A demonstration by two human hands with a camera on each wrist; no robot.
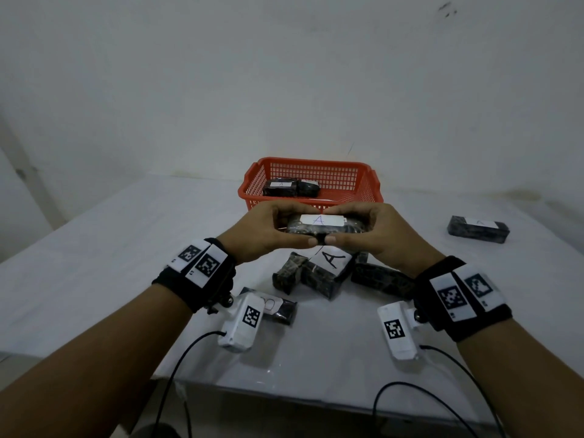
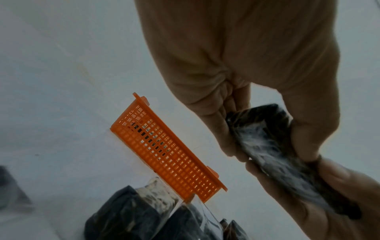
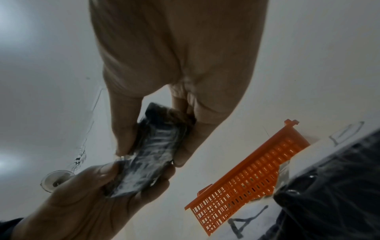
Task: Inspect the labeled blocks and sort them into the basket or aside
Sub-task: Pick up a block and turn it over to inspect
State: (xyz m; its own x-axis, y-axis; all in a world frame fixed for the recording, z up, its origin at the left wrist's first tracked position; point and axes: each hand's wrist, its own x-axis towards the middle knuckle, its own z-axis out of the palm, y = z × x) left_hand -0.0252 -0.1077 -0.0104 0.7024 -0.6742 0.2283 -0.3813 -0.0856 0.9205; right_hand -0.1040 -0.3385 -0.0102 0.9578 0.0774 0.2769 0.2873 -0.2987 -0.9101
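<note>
Both hands hold one dark wrapped block [image 1: 319, 225] in the air over the table, its white label marked A facing up. My left hand [image 1: 278, 229] grips its left end and my right hand [image 1: 363, 230] grips its right end, thumbs nearly meeting below. The left wrist view shows the block [image 2: 273, 151] from underneath between thumb and fingers, as does the right wrist view, with the block [image 3: 152, 154] held at both ends. The red basket [image 1: 347, 172] stands just beyond the hands, holding two labeled blocks [image 1: 289, 187].
Under the hands lies a pile of dark blocks, one with a large A label [image 1: 331, 259]. Another block with a B label [image 1: 275, 306] sits by my left wrist. A lone labeled block [image 1: 478, 228] lies aside at the right. The table's front edge is near me.
</note>
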